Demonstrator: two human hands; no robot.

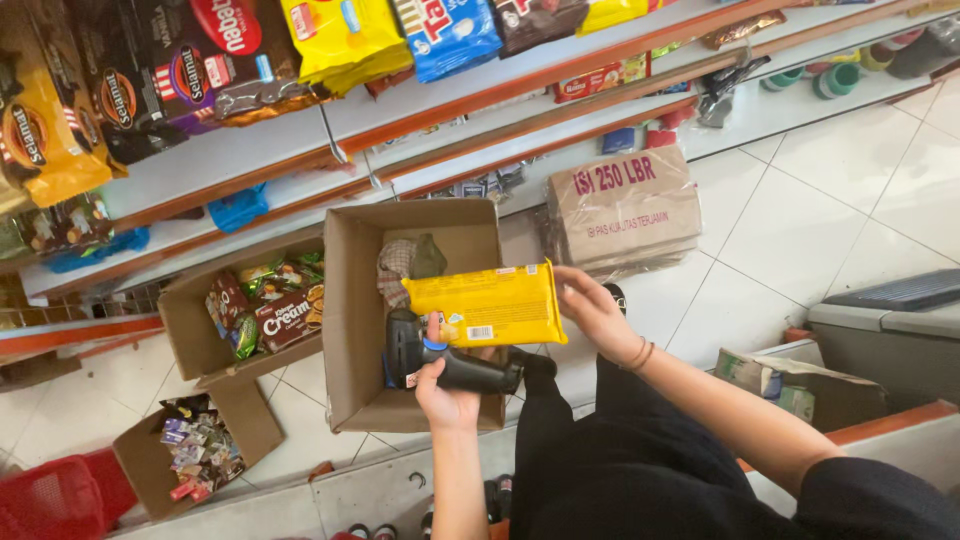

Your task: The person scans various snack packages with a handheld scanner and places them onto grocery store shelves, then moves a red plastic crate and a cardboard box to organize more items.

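Now the right hand [592,312] grips the yellow packet [487,305] while the left hand [447,398] clenches the black scanner [440,362]; probably best to hold the packet flat and steady.

This is a small grocery shop. Long white shelves [250,165] with orange edge strips carry rows of packaged snacks [340,35]. Open cardboard boxes [360,320] of wrapped biscuits and sweets stand on the white tiled floor [800,220], beside a red shopping basket [50,500].
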